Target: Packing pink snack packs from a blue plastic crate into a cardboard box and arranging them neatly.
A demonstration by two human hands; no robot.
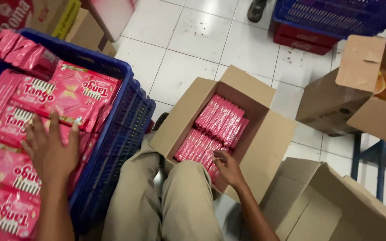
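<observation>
pink flat wafer packets (10, 169) fill a blue plastic crate (121, 129); left hand (50, 149) rests flat, fingers spread, on them. right hand (226, 167) touches pink packets (215, 127) standing in an open brown cardboard box (273, 138), grip unclear.

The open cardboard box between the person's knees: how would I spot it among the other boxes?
Start from the blue crate of pink packets on the left. Just right of it sits the cardboard box, flaps open. Only this box holds neat rows of slim pink packets, with the right hand reaching inside.

White tiled floor (188, 40) has open cardboard boxes (264, 134) sitting on it, blue crates (126, 129) toward the left and far edge.
</observation>
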